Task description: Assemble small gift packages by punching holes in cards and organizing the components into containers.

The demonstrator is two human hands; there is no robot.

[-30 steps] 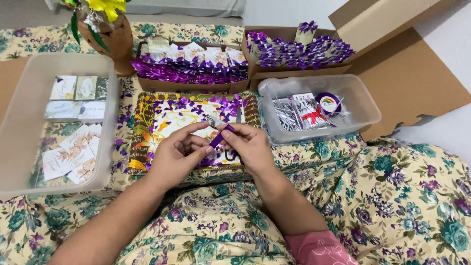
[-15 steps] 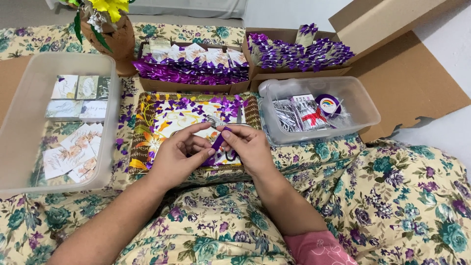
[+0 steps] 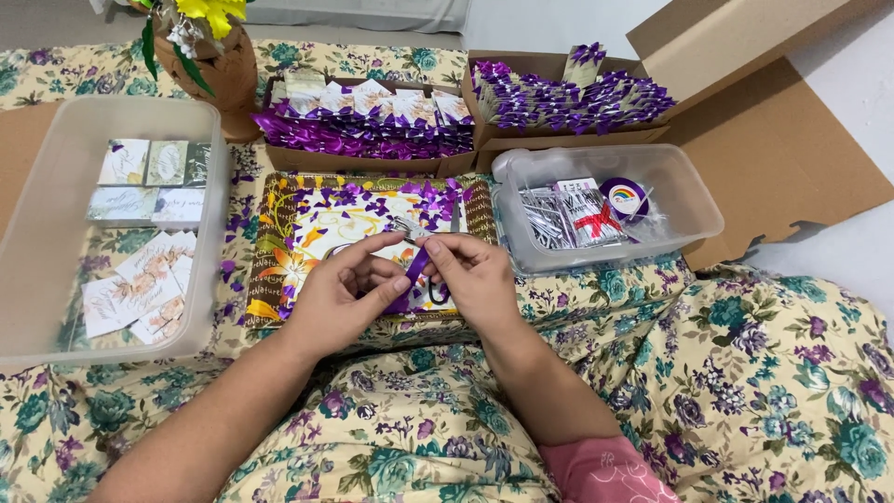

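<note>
My left hand (image 3: 337,300) and my right hand (image 3: 477,277) meet above a flowered tray (image 3: 272,265) strewn with purple ribbon scraps. Both hands pinch a short strip of purple ribbon (image 3: 413,270) between thumbs and fingertips. A small metal object, perhaps scissors (image 3: 407,226), lies on the tray just behind the fingers. My forearms rest over a floral cloth (image 3: 764,373) on my lap.
A clear bin (image 3: 42,186) with printed cards stands at the left. A smaller clear bin (image 3: 694,200) at the right holds silver packets and a ribbon roll. Two cardboard boxes (image 3: 559,140) of purple bows stand behind. A vase (image 3: 214,74) with yellow flowers is at the back left.
The hands stay in the same place over the tray; only the fingers shift slightly on the purple ribbon.
</note>
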